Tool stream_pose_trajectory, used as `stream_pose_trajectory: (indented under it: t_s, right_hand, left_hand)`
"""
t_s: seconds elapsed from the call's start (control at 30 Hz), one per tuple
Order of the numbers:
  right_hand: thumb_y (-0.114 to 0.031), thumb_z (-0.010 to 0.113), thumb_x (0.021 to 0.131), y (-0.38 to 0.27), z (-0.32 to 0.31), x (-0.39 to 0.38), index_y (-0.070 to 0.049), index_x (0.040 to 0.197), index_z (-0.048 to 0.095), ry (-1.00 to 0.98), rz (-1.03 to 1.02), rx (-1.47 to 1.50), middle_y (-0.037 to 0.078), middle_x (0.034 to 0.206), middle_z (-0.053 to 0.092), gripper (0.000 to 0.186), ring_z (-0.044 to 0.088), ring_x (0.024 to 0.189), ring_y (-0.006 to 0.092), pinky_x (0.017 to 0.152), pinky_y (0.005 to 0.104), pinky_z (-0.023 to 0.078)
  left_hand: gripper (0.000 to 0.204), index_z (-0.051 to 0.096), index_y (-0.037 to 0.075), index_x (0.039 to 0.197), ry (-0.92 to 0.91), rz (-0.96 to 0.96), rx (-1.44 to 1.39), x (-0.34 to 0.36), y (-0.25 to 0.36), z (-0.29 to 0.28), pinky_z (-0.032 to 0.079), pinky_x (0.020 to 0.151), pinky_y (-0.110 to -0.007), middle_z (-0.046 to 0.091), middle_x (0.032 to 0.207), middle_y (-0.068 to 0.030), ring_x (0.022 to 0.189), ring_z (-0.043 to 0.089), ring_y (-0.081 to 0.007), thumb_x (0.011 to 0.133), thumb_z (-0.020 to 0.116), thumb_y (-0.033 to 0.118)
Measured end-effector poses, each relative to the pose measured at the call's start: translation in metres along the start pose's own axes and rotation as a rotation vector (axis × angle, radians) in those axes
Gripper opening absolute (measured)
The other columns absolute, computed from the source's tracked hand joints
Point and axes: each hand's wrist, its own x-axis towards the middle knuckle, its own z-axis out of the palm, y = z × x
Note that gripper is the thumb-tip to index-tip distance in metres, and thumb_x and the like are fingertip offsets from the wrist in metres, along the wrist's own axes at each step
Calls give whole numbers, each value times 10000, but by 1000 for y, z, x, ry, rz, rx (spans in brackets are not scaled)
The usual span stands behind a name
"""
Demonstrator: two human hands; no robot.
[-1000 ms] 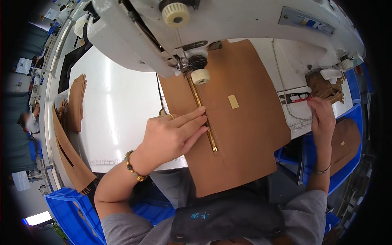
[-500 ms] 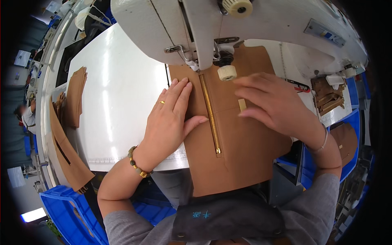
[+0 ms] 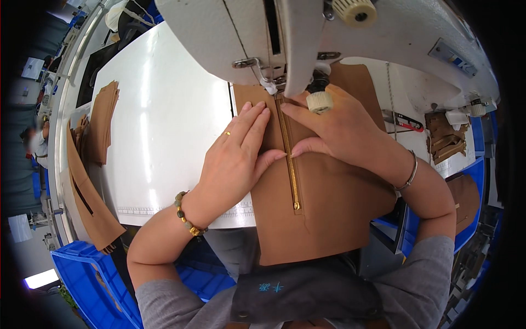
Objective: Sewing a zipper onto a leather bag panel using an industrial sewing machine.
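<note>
A brown panel (image 3: 312, 230) with a gold zipper (image 3: 290, 175) down its middle lies under the sewing machine's presser foot and needle area (image 3: 274, 85). My left hand (image 3: 238, 145) rests flat on the panel just left of the zipper, fingers stretched toward the foot, thumb at the zipper tape. My right hand (image 3: 345, 131) lies on the panel to the right, fingers spread, index finger beside the zipper near the foot and thumb touching along it. A cream knob (image 3: 319, 101) hangs over my right fingers and hides part of them.
Stacked brown pieces (image 3: 104, 123) and a long strip (image 3: 96, 208) lie at the left. Red-and-black snips (image 3: 408, 123) and scraps (image 3: 446, 140) sit right. Blue bins (image 3: 82, 277) flank the table. A co-worker (image 3: 37, 145) is at the far left.
My right hand has come from beside the snips onto the panel by the zipper. My left hand has shifted off the zipper to its left, fingers pointing up toward the foot.
</note>
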Motion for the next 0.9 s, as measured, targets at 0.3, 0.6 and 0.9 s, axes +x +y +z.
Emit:
stream_pose_trajectory:
  t_s: [0.3, 0.6, 0.9]
  right_hand:
    - [-512, 807, 766, 1, -1, 4, -63, 1080, 721, -40, -11, -65, 91, 1071, 682, 555, 634, 1078, 272, 989, 400, 493]
    - [-529, 816, 738, 4, 1, 4, -86, 1149, 723, 9, -51, -93, 92, 1197, 699, 611, 639, 1142, 265, 1059, 436, 479]
    - [-617, 773, 722, -4, -7, 0, -146, 1333, 655, -4, 12, -176, 46, 974, 685, 780, 643, 900, 236, 907, 388, 491]
  left_hand:
    - [786, 606, -33, 1429, -25, 93, 122, 6, 4, 1, 500, 1131, -462, 617, 1479, -182, 1419, 552, -385, 844, 798, 456]
    - [776, 644, -19, 1384, -40, 80, 223, 12, 9, -6, 473, 1138, -462, 632, 1475, -129, 1359, 594, -353, 834, 765, 515]
    - [784, 635, -21, 1385, -33, 81, 199, 11, 6, -6, 459, 1147, -496, 631, 1475, -115, 1361, 591, -339, 829, 758, 518]
